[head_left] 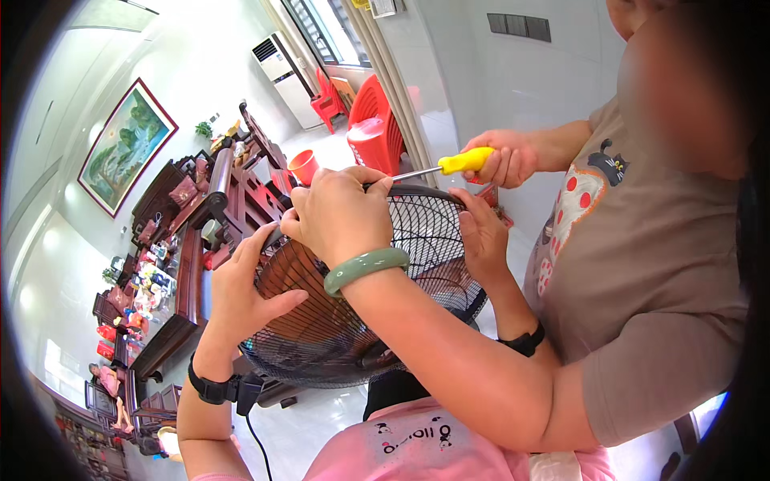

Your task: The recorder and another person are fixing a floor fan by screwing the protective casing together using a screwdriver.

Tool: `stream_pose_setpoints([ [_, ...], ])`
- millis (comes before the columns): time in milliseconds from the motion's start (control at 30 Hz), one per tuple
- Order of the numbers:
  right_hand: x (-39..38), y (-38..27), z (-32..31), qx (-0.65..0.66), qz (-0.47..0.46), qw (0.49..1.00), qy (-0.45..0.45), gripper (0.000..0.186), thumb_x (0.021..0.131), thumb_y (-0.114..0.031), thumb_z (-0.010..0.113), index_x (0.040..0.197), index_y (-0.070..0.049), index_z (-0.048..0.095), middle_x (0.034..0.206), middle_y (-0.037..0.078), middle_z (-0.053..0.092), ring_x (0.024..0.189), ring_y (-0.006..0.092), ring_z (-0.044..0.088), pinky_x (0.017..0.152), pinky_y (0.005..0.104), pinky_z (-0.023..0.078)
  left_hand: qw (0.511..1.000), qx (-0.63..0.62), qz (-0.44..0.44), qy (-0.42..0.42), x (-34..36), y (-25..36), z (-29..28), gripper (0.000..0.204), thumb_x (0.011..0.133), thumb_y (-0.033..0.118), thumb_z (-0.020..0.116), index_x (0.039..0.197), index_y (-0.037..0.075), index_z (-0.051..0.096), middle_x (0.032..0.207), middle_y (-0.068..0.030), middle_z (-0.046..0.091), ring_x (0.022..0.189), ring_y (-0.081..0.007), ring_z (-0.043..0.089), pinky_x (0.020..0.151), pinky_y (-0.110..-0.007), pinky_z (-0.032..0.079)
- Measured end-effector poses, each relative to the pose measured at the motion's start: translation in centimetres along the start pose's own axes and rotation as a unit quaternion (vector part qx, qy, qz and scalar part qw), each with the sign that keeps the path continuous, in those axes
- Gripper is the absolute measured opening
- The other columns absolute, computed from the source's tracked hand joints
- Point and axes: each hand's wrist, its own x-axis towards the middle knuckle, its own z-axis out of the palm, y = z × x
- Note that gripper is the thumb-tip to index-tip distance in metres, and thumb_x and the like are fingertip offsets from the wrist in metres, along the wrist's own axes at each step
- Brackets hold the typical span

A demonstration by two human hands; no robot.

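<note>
A round black fan (353,353) with a wire guard is tilted in front of me. My left hand (241,293) grips its left edge, thumb over the wires and fingers at the rim. On the far right side, my right hand (484,236) holds the rim with fingers bent over it. Between my arms reaches a co-worker's arm with a green bangle (366,271); that person's hand (341,212) presses on the top rim. The co-worker's other hand (509,156) holds a screwdriver (465,161) with a yellow handle, its shaft pointing at the rim by those fingers.
The co-worker in a brown shirt (658,321) stands close on the right. Behind the fan are a red bucket (303,167), stacked red chairs (375,120) and dark wooden furniture (188,276). A black cable (258,441) hangs from my left wrist device (228,390).
</note>
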Motion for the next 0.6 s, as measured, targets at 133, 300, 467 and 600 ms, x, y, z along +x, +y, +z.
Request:
stream_pose_setpoints([
  [133, 0.4, 0.3, -0.4, -0.088, -0.023, 0.994, 0.052, 0.013, 0.09, -0.038, 0.072, 0.098, -0.028, 0.076, 0.101, -0.002, 0.067, 0.108, 0.027, 0.061, 0.095, 0.0446, 0.044, 1.0, -0.001, 0.003, -0.006, -0.1, -0.6, -0.6, 0.092, 0.063, 0.038, 0.092, 0.141, 0.008, 0.054, 0.116, -0.0163, 0.07, 0.097, -0.0306, 0.072, 0.083, -0.037, 0.056],
  [300, 0.2, -0.3, 0.8, -0.111, 0.028, 0.988, 0.101, 0.009, 0.086, -0.05, 0.076, 0.083, -0.042, 0.079, 0.092, -0.011, 0.068, 0.114, 0.0192, 0.054, 0.099, 0.0488, 0.031, 1.0, 0.016, 0.019, 0.003, 0.3, -0.4, -0.3, 0.093, 0.063, 0.039, 0.092, 0.141, 0.008, 0.054, 0.116, -0.0161, 0.07, 0.098, -0.0306, 0.071, 0.083, -0.036, 0.056],
  [467, -0.1, -0.9, -0.2, -0.031, 0.044, 0.995, 0.082, 0.009, 0.085, -0.049, 0.076, 0.084, -0.041, 0.079, 0.092, -0.01, 0.069, 0.115, 0.0191, 0.054, 0.1, 0.0479, 0.031, 1.0, 0.0, -0.003, -0.003, -0.3, -0.6, -0.6, 0.092, 0.064, 0.041, 0.092, 0.142, 0.008, 0.054, 0.117, -0.0163, 0.07, 0.101, -0.0314, 0.071, 0.086, -0.037, 0.056],
  [600, -0.1, -0.6, 0.7, -0.034, 0.06, 0.994, 0.083, 0.01, 0.086, -0.049, 0.075, 0.086, -0.04, 0.08, 0.093, -0.009, 0.07, 0.116, 0.0204, 0.054, 0.101, 0.0494, 0.031, 1.0, 0.005, 0.01, -0.001, 0.0, -0.5, -0.3, 0.092, 0.065, 0.042, 0.091, 0.142, 0.008, 0.054, 0.118, -0.0163, 0.07, 0.102, -0.0322, 0.071, 0.087, -0.038, 0.055],
])
